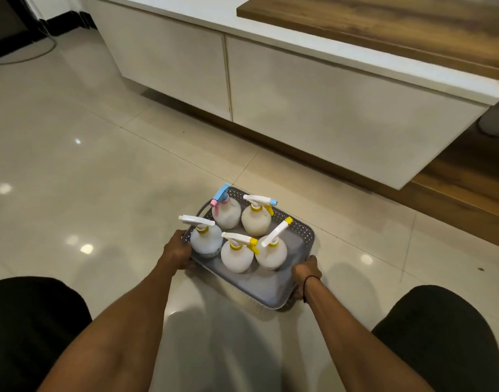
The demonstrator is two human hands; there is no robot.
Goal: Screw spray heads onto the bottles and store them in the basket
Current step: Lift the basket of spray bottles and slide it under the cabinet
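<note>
Bottles [237, 257] — five, white, capped — upright

Glossy tiled floor [101, 171], perforated grey plastic basket [304, 230], smooth translucent plastic bottles [237, 258].

No text, label, brand or number can be read on anything in view.

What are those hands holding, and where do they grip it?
The grey basket, by its rim: left hand on the left edge, right hand on the right. No bottle is held.
</note>
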